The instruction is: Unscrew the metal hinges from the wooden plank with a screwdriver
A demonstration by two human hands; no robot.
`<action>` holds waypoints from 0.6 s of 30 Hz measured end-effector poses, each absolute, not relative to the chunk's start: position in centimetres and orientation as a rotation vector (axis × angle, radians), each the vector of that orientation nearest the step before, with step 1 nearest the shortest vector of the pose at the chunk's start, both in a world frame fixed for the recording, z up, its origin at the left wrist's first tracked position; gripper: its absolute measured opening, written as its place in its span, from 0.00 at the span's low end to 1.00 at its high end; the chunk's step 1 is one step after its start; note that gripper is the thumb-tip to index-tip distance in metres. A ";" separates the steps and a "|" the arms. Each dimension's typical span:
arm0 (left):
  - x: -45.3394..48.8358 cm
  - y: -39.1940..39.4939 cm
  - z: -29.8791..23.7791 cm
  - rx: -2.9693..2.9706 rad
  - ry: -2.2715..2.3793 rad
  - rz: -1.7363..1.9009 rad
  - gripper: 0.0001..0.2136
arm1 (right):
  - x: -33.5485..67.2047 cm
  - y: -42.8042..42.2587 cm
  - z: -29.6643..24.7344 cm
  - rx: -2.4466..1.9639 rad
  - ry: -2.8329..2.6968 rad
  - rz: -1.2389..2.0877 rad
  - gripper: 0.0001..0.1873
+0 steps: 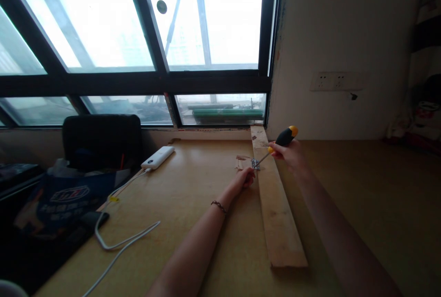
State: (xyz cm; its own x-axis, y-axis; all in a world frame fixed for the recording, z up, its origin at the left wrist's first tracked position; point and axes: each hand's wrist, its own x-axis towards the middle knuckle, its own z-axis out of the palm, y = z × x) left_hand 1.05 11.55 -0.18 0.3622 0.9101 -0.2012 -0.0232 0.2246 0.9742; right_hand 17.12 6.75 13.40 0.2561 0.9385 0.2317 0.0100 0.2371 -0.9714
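A long pale wooden plank [279,210] lies on the wooden table [193,205], running away from me toward the window. A small metal hinge [255,164] sits at its left edge. My right hand [291,154] grips a screwdriver [284,138] with a black and yellow handle, its tip angled down onto the hinge. My left hand [244,178] rests closed against the plank's left edge just below the hinge, steadying it. A small pale wood piece [242,161] lies left of the hinge.
A white power bank [158,157] with a white cable [120,237] lies on the table's left part. A black chair back [102,140] and a blue bag [65,200] stand at the left. A window and a white wall with sockets [332,81] are behind.
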 end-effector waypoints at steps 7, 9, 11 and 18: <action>1.3 11.9 -0.7 1.195 0.947 0.822 0.14 | 16.8 7.1 12.6 -1.165 -1.030 0.448 0.18; 1.3 12.0 -0.9 1.188 0.941 0.819 0.14 | 17.7 7.0 13.3 -1.155 -1.044 0.414 0.17; 1.3 12.1 -1.0 1.190 0.926 0.821 0.14 | 18.8 7.1 13.7 -1.152 -1.104 0.418 0.17; 1.3 11.9 -0.7 1.167 0.937 0.830 0.13 | 23.4 7.9 8.6 -1.143 -1.689 -0.009 0.10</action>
